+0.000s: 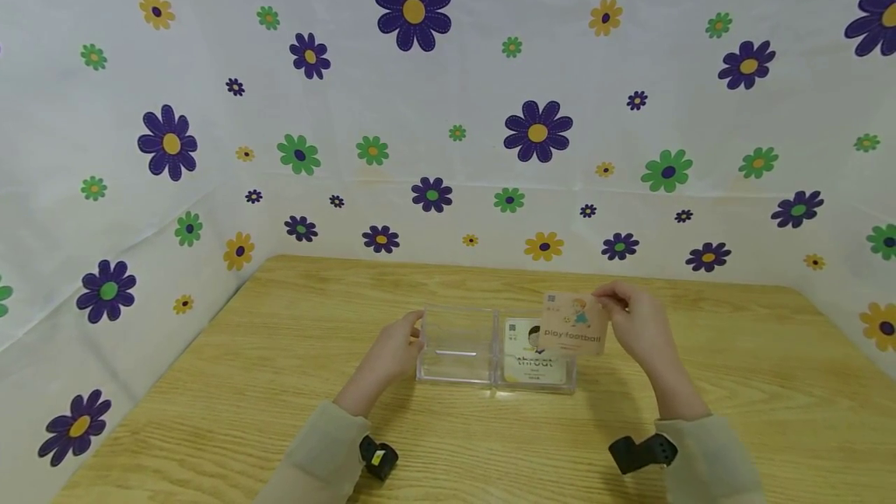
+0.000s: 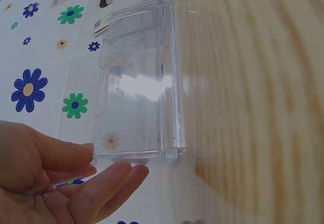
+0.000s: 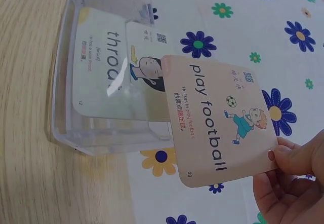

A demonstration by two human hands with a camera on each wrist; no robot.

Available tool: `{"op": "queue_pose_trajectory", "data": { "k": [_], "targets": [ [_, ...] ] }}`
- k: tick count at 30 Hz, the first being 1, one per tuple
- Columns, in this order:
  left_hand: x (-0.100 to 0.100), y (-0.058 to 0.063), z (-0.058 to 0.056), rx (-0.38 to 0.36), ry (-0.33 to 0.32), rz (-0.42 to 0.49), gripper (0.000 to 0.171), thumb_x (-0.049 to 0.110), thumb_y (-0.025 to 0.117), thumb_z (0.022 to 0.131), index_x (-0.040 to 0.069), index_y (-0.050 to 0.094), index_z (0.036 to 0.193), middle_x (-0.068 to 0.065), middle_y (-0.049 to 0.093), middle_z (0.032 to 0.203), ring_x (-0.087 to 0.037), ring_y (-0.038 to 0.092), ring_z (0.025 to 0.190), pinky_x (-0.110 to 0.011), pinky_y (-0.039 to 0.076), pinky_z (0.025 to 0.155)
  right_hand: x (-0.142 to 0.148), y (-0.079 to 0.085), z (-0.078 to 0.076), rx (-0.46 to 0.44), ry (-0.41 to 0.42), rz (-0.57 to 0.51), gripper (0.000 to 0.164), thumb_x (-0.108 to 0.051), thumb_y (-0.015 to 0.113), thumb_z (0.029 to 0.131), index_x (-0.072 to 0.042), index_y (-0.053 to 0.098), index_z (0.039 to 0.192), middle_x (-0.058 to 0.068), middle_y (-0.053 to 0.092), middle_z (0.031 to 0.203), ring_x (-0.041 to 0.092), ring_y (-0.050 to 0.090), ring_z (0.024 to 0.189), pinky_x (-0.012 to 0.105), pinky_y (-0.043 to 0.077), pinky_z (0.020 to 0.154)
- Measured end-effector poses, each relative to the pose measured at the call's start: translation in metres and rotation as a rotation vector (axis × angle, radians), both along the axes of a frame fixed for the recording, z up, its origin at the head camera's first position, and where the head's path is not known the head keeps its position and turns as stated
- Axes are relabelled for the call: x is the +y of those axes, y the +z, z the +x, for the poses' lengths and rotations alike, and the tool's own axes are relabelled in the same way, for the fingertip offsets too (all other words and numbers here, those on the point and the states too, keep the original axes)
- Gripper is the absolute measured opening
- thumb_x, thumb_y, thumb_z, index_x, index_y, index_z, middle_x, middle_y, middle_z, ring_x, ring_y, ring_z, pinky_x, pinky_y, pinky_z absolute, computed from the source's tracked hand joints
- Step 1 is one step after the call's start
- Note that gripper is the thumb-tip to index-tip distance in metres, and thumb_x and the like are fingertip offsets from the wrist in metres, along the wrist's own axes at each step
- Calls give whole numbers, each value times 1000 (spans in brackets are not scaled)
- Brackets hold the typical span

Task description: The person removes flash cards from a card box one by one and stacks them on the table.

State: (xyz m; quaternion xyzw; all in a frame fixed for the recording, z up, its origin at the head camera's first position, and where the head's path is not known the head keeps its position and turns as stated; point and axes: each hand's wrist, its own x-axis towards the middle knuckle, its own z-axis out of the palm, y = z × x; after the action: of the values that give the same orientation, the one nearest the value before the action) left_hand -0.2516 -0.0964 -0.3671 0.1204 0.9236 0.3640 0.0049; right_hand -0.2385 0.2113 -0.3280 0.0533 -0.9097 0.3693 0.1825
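Note:
Between thumb and fingers, my right hand (image 1: 640, 325) pinches a pink "play football" flash card (image 3: 217, 122) by its edge. The card is raised and overlaps the right half of a clear plastic box (image 1: 458, 364) in the head view. In that right half lies a cream "throat" card (image 3: 101, 67), its upper corner covered by the pink one in the head view. My left hand (image 1: 395, 348) grips the left edge of the clear box, thumb and fingertips at its end wall in the left wrist view. The box's left half is see-through.
A wood-grain table (image 1: 308, 333) lies under everything. Behind it and at the sides hangs a white cloth (image 1: 462, 92) printed with flowers. Each wrist carries a black strapped device, such as the one on the right wrist (image 1: 644, 452).

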Motion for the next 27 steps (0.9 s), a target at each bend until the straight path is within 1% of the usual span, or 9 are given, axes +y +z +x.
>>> {"op": "queue_pose_trajectory", "data": {
  "k": [2,5,9,12,15,17,22,24,27],
  "targets": [
    [-1,0,0,-7,-1,2,44,-1,47,89,-6,34,131,-26,53,110,-34,55,94,-39,46,73,17,-23,-20,10,-31,19,18,-3,46,90,-4,63,97,14,61,93,24,51,76,36,43,61],
    [-1,-1,1,-17,-4,-1,45,0,47,89,-5,33,132,-26,51,112,-33,55,94,-37,47,71,52,-72,-61,96,-52,70,17,-19,46,93,-18,64,94,2,61,88,18,51,74,33,42,56],
    [-1,-2,0,-22,-1,-6,45,0,47,89,-5,33,132,-26,51,113,-33,55,94,-36,47,70,52,-57,-49,49,-51,66,17,-16,48,92,-14,64,93,6,60,87,20,51,73,33,42,56],
    [-1,-1,0,-17,-1,-8,45,1,47,90,-5,33,132,-26,51,113,-33,55,94,-36,47,71,61,-58,-50,-7,-75,60,16,-12,48,91,-12,64,93,7,60,88,22,50,74,34,41,57],
    [-2,-1,-1,-10,-4,-7,45,1,47,90,-6,33,132,-26,52,112,-33,55,94,-37,47,71,95,-101,-85,48,-122,100,13,-20,50,91,-23,63,89,-3,58,86,16,49,72,30,41,53],
    [-2,-1,-1,-10,-4,-6,44,1,46,90,-6,33,132,-26,52,112,-33,55,95,-37,46,71,95,-92,-78,16,-115,70,13,-17,51,90,-19,64,90,1,59,86,19,48,71,31,40,53],
    [-1,0,-2,-22,0,-3,45,1,47,90,-6,33,132,-25,52,113,-33,54,96,-38,46,72,58,-24,-22,-97,-82,-6,14,-6,52,87,-1,64,91,15,58,87,25,47,72,35,40,54],
    [-1,-1,-2,-27,0,-3,45,1,47,90,-6,33,132,-25,51,113,-33,54,96,-38,46,73,48,-7,-8,-124,-74,9,14,-3,50,87,3,62,92,18,58,88,27,48,74,35,40,57],
    [-1,-1,-2,-34,-1,1,45,1,47,90,-5,32,132,-25,51,114,-33,54,97,-37,46,73,48,-4,-4,-163,-65,6,14,-1,50,86,3,62,91,18,57,87,27,47,74,35,40,59]
  ]
}}
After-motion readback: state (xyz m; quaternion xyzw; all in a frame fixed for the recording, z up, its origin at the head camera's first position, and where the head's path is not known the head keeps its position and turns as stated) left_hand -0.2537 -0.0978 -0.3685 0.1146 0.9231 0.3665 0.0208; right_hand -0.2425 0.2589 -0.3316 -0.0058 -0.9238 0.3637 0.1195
